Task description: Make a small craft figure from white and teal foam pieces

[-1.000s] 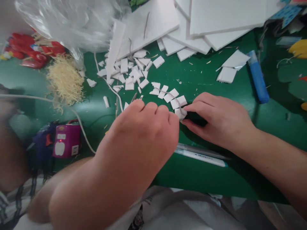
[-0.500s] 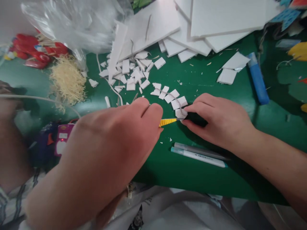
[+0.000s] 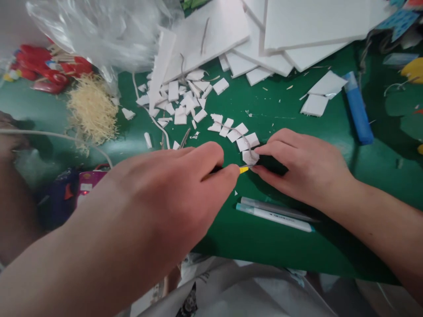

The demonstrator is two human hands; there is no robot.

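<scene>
My left hand (image 3: 178, 198) is closed around a slim yellow tool (image 3: 243, 169) with a thin metal tip; most of its handle is hidden by my fingers. The tip touches the lower edge of a small white foam piece (image 3: 250, 157). Thumb and forefinger of my right hand (image 3: 294, 163) pinch that piece from the right. It lies at the near end of a curved row of foam pieces (image 3: 238, 131). A grey wire (image 3: 243, 137) runs along the row, over or through the pieces; I cannot tell which.
Foam scraps (image 3: 188, 103) lie left of the row, below large foam sheets (image 3: 317, 22). Two pens (image 3: 274, 217) rest nearby. A blue cutter-like object (image 3: 358, 110) is at right. Pale shredded strands (image 3: 92, 116), a plastic bag (image 3: 109, 35) and another person's arm (image 3: 16, 176) are at left.
My left hand has moved right and slid forward along the yellow tool, so less of its handle shows. My right hand keeps its pinch on the foam piece.
</scene>
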